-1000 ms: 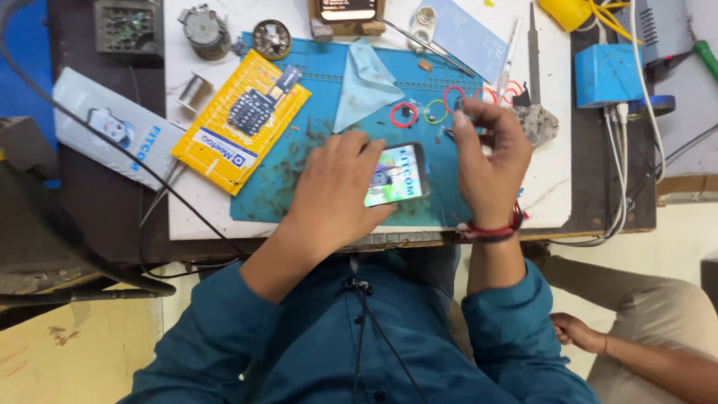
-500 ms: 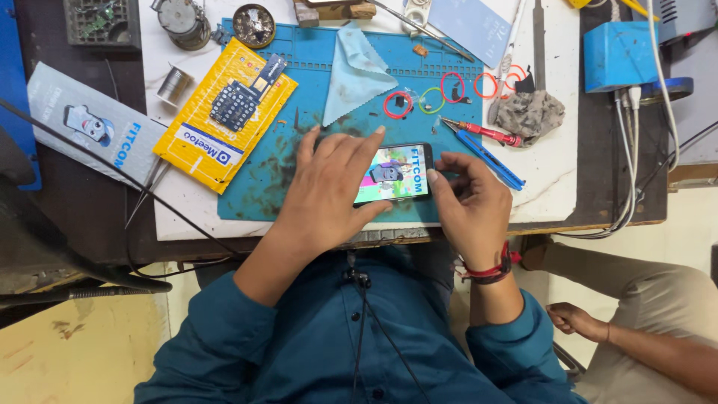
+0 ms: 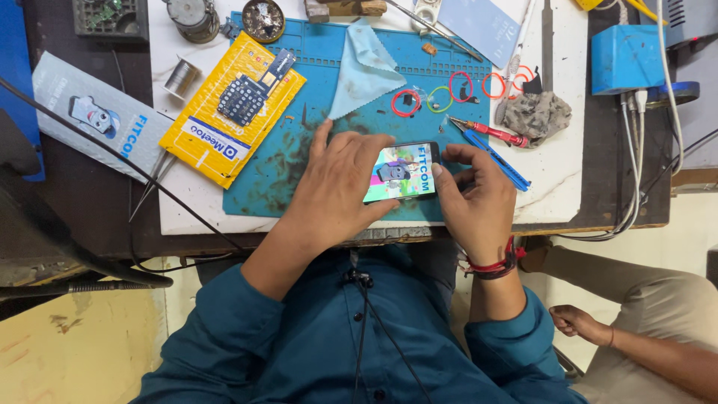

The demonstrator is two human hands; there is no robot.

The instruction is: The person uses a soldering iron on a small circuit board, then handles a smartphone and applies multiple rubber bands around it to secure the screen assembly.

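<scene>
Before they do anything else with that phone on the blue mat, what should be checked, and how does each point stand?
1. Phone steadied: ok; the left hand lies flat over its left part and the right hand grips its right end.
2. Phone on the blue mat: ok, it lies flat near the front edge.
3. Screen lit: ok, a colourful picture shows.
4. Mat clean around the phone: not ok, dark smudges cover it on the left.
5. Red-handled screwdriver within reach: ok, beside the right hand.
6. Small parts inside the coloured rings: cannot tell, too small.
</scene>
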